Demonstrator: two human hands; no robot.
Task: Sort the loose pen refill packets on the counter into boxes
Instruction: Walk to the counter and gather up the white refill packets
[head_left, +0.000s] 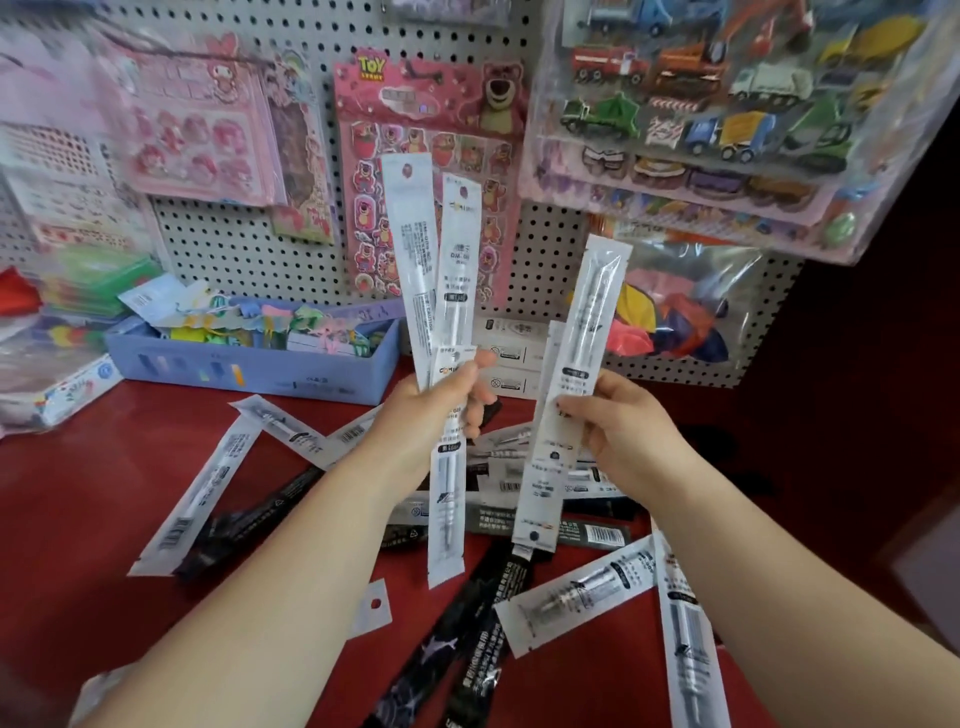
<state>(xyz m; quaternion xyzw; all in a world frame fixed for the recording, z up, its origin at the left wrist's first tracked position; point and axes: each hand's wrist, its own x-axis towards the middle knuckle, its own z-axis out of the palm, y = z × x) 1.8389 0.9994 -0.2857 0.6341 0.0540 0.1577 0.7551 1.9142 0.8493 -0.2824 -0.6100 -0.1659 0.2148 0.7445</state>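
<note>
Above the red counter (104, 493), the left hand (441, 410) grips a fan of white refill packets (410, 249), and just to its right the right hand (628, 421) pinches more white packets (592, 322). Loose white and black packets (208, 488) lie scattered below both hands. A blue box (249, 369) sits far left, with white boxes (511, 353) behind the hands

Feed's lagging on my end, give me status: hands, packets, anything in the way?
Left hand grips fanned white packets. Right hand pinches upright packet, maybe two. Loose packets, white and black, scattered on counter below. Nothing blocking the hands.
</note>
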